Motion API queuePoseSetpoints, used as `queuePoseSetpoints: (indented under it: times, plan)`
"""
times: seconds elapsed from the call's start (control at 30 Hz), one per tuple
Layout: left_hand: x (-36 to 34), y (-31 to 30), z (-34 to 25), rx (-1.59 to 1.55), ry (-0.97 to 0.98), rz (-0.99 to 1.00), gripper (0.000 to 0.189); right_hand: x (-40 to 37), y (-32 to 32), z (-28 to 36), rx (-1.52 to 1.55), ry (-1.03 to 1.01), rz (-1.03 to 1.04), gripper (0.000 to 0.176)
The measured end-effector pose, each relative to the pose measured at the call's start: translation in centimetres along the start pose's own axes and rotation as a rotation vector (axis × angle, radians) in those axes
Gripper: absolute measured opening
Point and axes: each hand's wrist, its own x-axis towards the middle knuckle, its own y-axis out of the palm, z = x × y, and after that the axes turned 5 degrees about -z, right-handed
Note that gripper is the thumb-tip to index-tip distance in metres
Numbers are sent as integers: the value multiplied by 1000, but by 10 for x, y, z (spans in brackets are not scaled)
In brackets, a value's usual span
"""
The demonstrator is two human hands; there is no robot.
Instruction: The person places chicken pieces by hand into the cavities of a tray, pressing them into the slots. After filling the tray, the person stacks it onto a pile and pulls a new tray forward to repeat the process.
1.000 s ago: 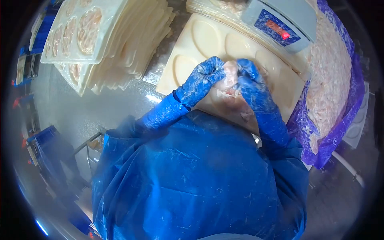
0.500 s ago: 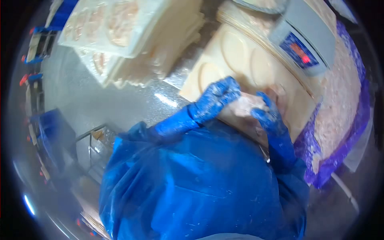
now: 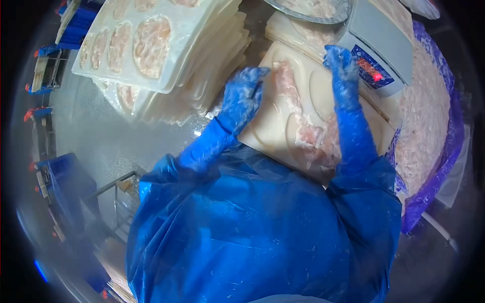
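My left hand (image 3: 243,96), in a blue glove smeared with white residue, is open beside the left edge of a cream moulded tray (image 3: 260,123). My right hand (image 3: 343,65), gloved the same way, reaches over the tray's far right part, near the scale. Its fingers are stretched out and hold nothing that I can see. A long strip of raw pale pink meat (image 3: 286,86) lies across an oval hollow in the tray. More raw meat (image 3: 310,136) lies in the hollow nearer my body, partly hidden by my right forearm.
A tall stack of filled trays (image 3: 166,76) stands at the left. Behind the tray is a scale (image 3: 376,45) with a lit red display, and a round metal bowl (image 3: 310,7). Loose meat (image 3: 424,111) fills a purple-lined container (image 3: 422,199) at the right.
The piece of meat that both hands held over the tray now lies in it. My hands have moved apart and away from my body, the right one toward the scale.
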Motion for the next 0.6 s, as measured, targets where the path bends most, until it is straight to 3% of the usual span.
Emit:
queuePoseSetpoints:
  times: [0.03, 0.1, 0.13, 0.2, 0.23, 0.3, 0.37, 0.5, 0.6]
  plan:
    - [11, 8, 4, -9, -4, 2, 39, -10, 6, -14, 34, -165, 18, 14]
    - [34, 27, 10, 136, 119, 353, 45, -42, 22, -41, 158, -57, 213, 17]
    - [39, 41, 29, 131, 120, 352, 45, -49, 23, -61, -712, -513, 380, 29]
    - [40, 62, 51, 243, 251, 239, 45, -53, 27, -73, -972, -651, 351, 43]
    - [37, 50, 51, 332, 270, 347, 46, -52, 24, -70, -974, -645, 346, 43]
    - [30, 48, 40, 416, 304, 334, 48, -59, 19, -60, -1369, -769, 343, 51]
    - [18, 48, 38, 409, 354, 350, 60, -87, 13, -46, -1300, -691, 413, 54]
    - [22, 44, 38, 151, 362, 416, 57, -93, 22, -56, -1120, -522, 500, 62]
    - [35, 46, 51, 334, 424, 442, 56, -96, 29, -53, -1113, -461, 449, 63]
